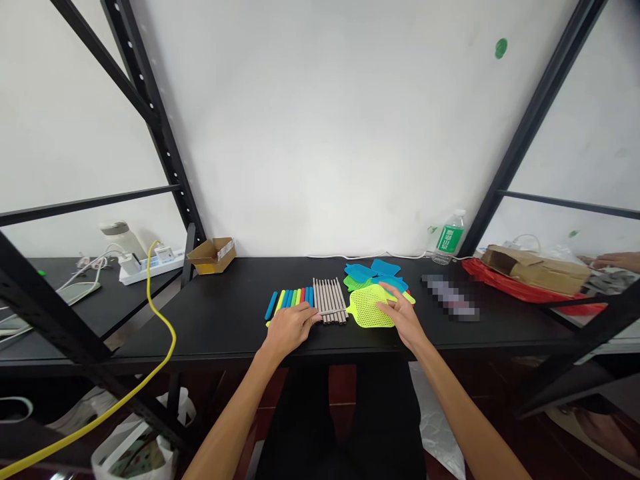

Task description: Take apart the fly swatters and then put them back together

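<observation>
My right hand (pixel 401 315) grips the edge of a yellow-green fly swatter head (pixel 371 309), a perforated flat paddle. A thin metal rod (pixel 332 311) runs from its neck to my left hand (pixel 294 325), whose fingers are closed on the rod. A yellow-green tip (pixel 269 324) shows left of that hand; whether it joins the rod is hidden. Beneath the held rod lies a row of several similar metal rods (pixel 327 293). Left of them are coloured handles (pixel 271 305) in blue, yellow, green and red. Blue swatter heads (pixel 385 268) and a green swatter head (pixel 356 285) lie overlapping behind the yellow-green one.
A small open cardboard box (pixel 213 257) stands at the back left of the black table (pixel 210 320). A water bottle (pixel 449 238) stands against the wall, right. A pixelated patch covers something nearby. Black frame posts (pixel 165 133) flank the table; a yellow cable (pixel 167 320) hangs left.
</observation>
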The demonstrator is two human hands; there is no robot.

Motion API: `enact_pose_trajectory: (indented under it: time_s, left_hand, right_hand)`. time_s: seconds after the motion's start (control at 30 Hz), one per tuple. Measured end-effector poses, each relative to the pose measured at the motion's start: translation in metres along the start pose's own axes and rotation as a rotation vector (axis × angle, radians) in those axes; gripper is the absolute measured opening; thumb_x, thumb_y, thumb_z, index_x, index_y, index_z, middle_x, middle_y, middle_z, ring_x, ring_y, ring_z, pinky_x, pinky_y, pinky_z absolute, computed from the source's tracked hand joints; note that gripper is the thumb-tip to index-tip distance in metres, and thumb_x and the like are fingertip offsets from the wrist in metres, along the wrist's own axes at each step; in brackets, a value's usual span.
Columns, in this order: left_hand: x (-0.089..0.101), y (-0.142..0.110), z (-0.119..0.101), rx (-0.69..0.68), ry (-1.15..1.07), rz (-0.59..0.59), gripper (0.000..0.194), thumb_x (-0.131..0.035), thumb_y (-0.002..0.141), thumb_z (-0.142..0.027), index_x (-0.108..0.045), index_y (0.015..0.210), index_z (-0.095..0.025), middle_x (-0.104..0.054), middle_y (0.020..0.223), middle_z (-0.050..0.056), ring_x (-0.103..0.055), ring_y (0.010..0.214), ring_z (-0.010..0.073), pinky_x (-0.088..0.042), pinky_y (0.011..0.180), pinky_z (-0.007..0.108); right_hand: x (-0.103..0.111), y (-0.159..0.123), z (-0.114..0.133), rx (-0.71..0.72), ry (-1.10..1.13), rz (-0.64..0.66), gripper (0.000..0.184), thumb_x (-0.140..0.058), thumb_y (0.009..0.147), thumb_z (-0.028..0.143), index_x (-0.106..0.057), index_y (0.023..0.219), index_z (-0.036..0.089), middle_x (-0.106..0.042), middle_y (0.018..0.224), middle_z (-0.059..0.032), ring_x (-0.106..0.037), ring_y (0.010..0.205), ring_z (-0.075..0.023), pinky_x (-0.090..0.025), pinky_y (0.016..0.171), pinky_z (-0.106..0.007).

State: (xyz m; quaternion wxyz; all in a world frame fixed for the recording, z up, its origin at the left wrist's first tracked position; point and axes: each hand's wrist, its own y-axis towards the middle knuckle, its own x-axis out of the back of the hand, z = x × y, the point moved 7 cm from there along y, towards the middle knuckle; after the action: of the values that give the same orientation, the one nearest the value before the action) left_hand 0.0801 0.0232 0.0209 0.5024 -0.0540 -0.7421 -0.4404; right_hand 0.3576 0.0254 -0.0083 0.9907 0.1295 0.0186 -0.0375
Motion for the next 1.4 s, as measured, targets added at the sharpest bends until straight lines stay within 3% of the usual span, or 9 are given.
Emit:
enact_pose_trajectory:
  time_s: [0.3, 0.57, 0.73, 1.0, 1.2, 1.4]
  left_hand:
    - [-0.001, 0.000, 0.001, 0.030, 0.017, 0.047, 0.039, -0.039, 0.103, -0.043, -0.072, 0.099, -0.022, -0.071, 0.090, 0.004, -0.066, 0.077, 0.0172, -0.039, 0.059, 0.025]
    - [0.001, 0.001, 0.002, 0.075, -0.023, 0.045, 0.039, -0.040, 0.103, -0.045, -0.072, 0.102, -0.023, -0.073, 0.095, 0.004, -0.068, 0.083, 0.0181, -0.043, 0.065, 0.026]
    - [0.004, 0.001, 0.001, 0.085, -0.037, 0.033, 0.038, -0.041, 0.103, -0.045, -0.072, 0.102, -0.022, -0.074, 0.095, 0.004, -0.068, 0.082, 0.0180, -0.044, 0.065, 0.026]
    - [0.005, 0.002, 0.000, 0.101, -0.058, 0.045, 0.038, -0.043, 0.102, -0.046, -0.072, 0.100, -0.022, -0.075, 0.097, 0.004, -0.070, 0.085, 0.0184, -0.047, 0.069, 0.026]
    - [0.006, 0.002, -0.002, 0.095, -0.052, 0.067, 0.040, -0.042, 0.101, -0.047, -0.073, 0.099, -0.022, -0.076, 0.097, 0.005, -0.070, 0.086, 0.0200, -0.048, 0.069, 0.027]
    - [0.006, 0.003, -0.002, 0.094, -0.052, 0.062, 0.040, -0.042, 0.101, -0.047, -0.073, 0.097, -0.023, -0.077, 0.096, 0.004, -0.071, 0.085, 0.0195, -0.046, 0.066, 0.026]
  right_hand:
    - [-0.002, -0.001, 0.003, 0.004, -0.052, 0.010, 0.079, -0.077, 0.076, 0.048, -0.047, 0.146, 0.024, -0.068, 0.078, -0.0037, -0.063, 0.072, -0.0246, -0.048, 0.062, -0.034]
    - [-0.005, -0.002, -0.003, -0.049, -0.055, 0.051, 0.076, -0.070, 0.083, 0.040, -0.039, 0.151, 0.022, -0.071, 0.095, -0.0075, -0.066, 0.077, -0.0233, -0.047, 0.054, -0.029]
    - [-0.007, -0.001, -0.003, -0.047, -0.114, 0.082, 0.075, -0.064, 0.088, 0.041, -0.034, 0.154, 0.022, -0.070, 0.106, -0.0093, -0.066, 0.070, -0.0202, -0.047, 0.057, -0.031]
    - [-0.011, -0.005, 0.002, -0.031, -0.195, 0.109, 0.079, -0.062, 0.089, 0.041, -0.026, 0.157, 0.026, -0.064, 0.121, -0.0090, -0.067, 0.074, -0.0186, -0.050, 0.062, -0.030]
    - [-0.010, -0.010, 0.012, 0.033, -0.169, 0.087, 0.079, -0.067, 0.084, 0.039, -0.032, 0.154, 0.032, -0.060, 0.130, -0.0082, -0.062, 0.094, -0.0241, -0.051, 0.060, -0.029]
    - [-0.011, -0.012, 0.015, 0.030, -0.140, 0.107, 0.074, -0.067, 0.083, 0.038, -0.039, 0.151, 0.032, -0.058, 0.129, -0.0081, -0.060, 0.096, -0.0245, -0.052, 0.061, -0.029]
